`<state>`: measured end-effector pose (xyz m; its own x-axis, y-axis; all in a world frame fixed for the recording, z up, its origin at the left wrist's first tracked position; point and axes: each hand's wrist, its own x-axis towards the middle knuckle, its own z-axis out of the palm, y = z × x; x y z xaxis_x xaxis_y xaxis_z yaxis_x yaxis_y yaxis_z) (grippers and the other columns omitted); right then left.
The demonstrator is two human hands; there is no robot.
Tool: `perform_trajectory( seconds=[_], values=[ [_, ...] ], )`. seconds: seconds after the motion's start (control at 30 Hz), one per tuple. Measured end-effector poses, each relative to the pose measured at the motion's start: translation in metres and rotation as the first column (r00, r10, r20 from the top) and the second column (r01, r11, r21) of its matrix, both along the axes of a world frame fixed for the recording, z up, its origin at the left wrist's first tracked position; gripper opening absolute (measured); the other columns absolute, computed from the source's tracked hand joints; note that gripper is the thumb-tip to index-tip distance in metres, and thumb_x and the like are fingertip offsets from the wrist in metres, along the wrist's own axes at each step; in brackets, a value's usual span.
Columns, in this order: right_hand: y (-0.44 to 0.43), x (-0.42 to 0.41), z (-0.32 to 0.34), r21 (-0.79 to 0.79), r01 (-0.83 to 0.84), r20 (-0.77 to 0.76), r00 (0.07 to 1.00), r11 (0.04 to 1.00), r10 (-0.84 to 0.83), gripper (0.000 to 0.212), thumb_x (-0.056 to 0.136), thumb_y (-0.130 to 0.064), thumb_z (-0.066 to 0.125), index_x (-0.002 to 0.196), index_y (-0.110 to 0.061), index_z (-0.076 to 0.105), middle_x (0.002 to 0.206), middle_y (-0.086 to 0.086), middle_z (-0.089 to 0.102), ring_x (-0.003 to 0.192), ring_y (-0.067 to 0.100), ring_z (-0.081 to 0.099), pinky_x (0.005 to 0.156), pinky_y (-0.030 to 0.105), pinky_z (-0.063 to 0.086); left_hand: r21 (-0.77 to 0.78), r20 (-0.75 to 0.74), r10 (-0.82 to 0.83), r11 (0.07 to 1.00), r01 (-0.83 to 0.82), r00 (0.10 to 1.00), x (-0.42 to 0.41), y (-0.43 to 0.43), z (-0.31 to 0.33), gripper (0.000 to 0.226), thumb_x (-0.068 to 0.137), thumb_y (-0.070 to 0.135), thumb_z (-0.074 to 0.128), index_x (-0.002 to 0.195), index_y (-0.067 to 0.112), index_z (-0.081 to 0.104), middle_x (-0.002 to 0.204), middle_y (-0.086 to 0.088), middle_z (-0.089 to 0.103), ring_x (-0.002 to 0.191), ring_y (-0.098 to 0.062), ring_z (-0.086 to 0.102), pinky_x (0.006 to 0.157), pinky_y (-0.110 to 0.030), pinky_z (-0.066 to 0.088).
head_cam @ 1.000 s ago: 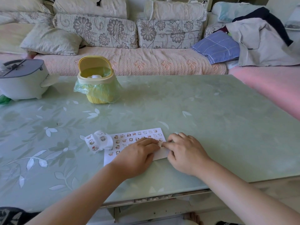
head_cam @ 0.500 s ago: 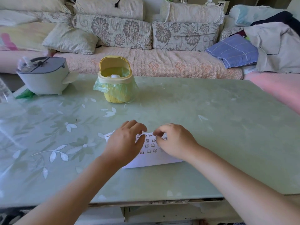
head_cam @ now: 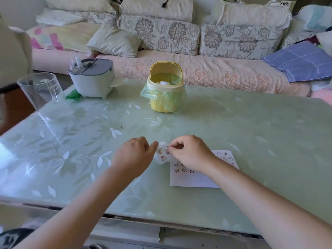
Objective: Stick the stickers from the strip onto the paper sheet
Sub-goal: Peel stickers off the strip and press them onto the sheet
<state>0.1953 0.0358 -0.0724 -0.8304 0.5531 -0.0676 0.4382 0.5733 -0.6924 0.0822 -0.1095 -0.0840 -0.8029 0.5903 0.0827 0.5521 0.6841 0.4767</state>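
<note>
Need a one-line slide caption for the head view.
Left hand and right hand pinch the sticker strip beside the partly stickered paper sheet on the table.

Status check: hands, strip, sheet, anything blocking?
Left hand holds sticker strip, right hand pinches at its edge. Strip sits between hands, just left of paper sheet; sheet flat, sticker rows on it. Yellow bin far behind, not blocking.

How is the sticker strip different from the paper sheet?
The sticker strip is curled and held between the left hand and the right hand, while the paper sheet lies flat on the table. The sticker strip looks small and narrow, but the paper sheet is a wider rectangle. Both are white and have little cartoon stickers on them.
</note>
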Motion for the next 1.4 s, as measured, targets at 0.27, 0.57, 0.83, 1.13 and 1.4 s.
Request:
perform_trajectory(
  seconds=[0.27, 0.57, 0.83, 1.13, 1.4],
  values=[
    [-0.011, -0.017, -0.003, -0.098, -0.013, 0.014, 1.000, 0.995, 0.014, 0.004, 0.087, -0.035, 0.072, 0.088, -0.032, 0.071, 0.084, -0.013, 0.069, 0.065, 0.005, 0.060, 0.056, 0.020, 0.046, 0.129, 0.235, -0.046, 0.991, 0.016, 0.971, -0.006, -0.001, -0.002, 0.020, 0.088, 0.042, 0.065, 0.079, 0.025, 0.060, 0.075, 0.008, 0.063, 0.066, -0.012, 0.055, 0.053, -0.024, 0.036],
    [-0.017, -0.033, 0.011, -0.290, 0.056, -0.236, 0.963, 0.955, -0.128, 0.014, 0.095, -0.023, 0.060, 0.089, -0.024, 0.072, 0.086, -0.004, 0.073, 0.051, 0.010, 0.058, 0.050, 0.015, 0.041, 0.453, 0.407, -0.218, 0.891, 0.011, 0.887, -0.011, -0.003, 0.002, 0.023, 0.092, 0.021, 0.063, 0.109, 0.036, 0.059, 0.073, 0.008, 0.062, 0.057, -0.001, 0.053, 0.050, -0.017, 0.037],
    [-0.014, -0.032, 0.013, -0.397, 0.042, -0.292, 0.941, 0.917, -0.169, 0.009, 0.092, -0.023, 0.071, 0.090, -0.015, 0.074, 0.062, -0.010, 0.068, 0.049, 0.011, 0.054, 0.046, 0.013, 0.038, 0.531, 0.430, -0.324, 0.846, 0.055, 0.843, -0.005, -0.005, 0.009, 0.033, 0.089, 0.014, 0.066, 0.107, 0.041, 0.058, 0.078, 0.009, 0.063, 0.064, -0.003, 0.057, 0.057, -0.015, 0.045],
    [-0.016, -0.031, 0.007, -0.042, -0.080, -0.360, 0.931, 0.996, 0.060, 0.019, 0.087, -0.027, 0.076, 0.098, -0.036, 0.063, 0.085, -0.019, 0.067, 0.059, 0.022, 0.058, 0.065, 0.036, 0.055, 0.499, 0.620, -0.171, 0.839, -0.217, 0.766, -0.013, -0.004, 0.018, 0.026, 0.094, 0.025, 0.056, 0.089, 0.003, 0.069, 0.076, 0.002, 0.067, 0.061, -0.010, 0.057, 0.049, -0.009, 0.039],
    [-0.017, -0.028, 0.005, 0.216, -0.041, -0.412, 0.902, 0.976, 0.129, 0.011, 0.085, -0.028, 0.079, 0.095, -0.032, 0.078, 0.080, -0.026, 0.068, 0.053, 0.003, 0.051, 0.055, 0.010, 0.036, 0.465, 0.624, -0.134, 0.856, -0.227, 0.770, -0.010, -0.004, 0.021, 0.029, 0.094, 0.027, 0.056, 0.083, 0.005, 0.071, 0.070, 0.008, 0.064, 0.061, -0.009, 0.056, 0.056, -0.016, 0.040]
  ],
)
